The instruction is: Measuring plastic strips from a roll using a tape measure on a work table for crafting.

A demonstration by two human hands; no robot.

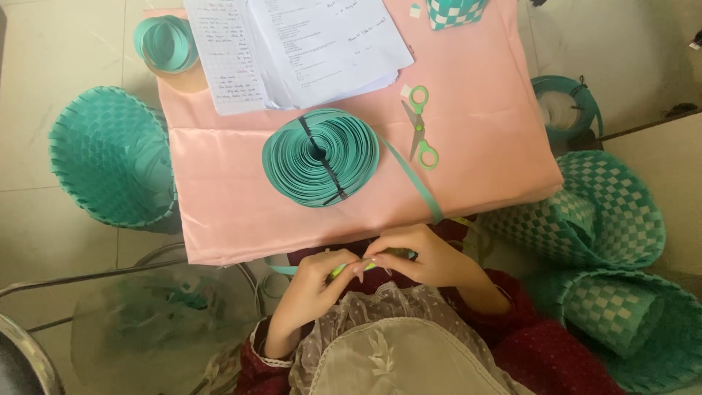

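Taking the pink cloth (468, 146) as the landmark, both hands meet just below its near edge, over the person's lap. The left hand (316, 281) is curled nearly closed, its fingertips pinching a small light-green strip end (338, 271); the right hand (423, 254) is likewise bent in, its fingers closed on the teal strip (413, 179) that runs up across the cloth's near edge to the big teal coil (322, 157) lying in the middle of the cloth. The two sets of fingertips touch, wrists bent inward and forearms angled in from either side, so exactly how the strip ends are held between them is partly hidden. As I judge it, the main risk is the strip tugging on the coil: a sharp pull could drag the coil toward the near edge or loosen its outer turns, since only a thin black tie across it seems to keep it together. The thin strip could also slip from such a fine pinch, or kink where it bends over the cloth's edge. The green-handled scissors (420, 126) lie just right of the coil, close beside the strip's path, and might be nudged if it swings. At the far side of the cloth lie papers (307, 44) and a smaller coil (166, 44); woven teal baskets (110, 157) stand on the floor to the left and right of it.
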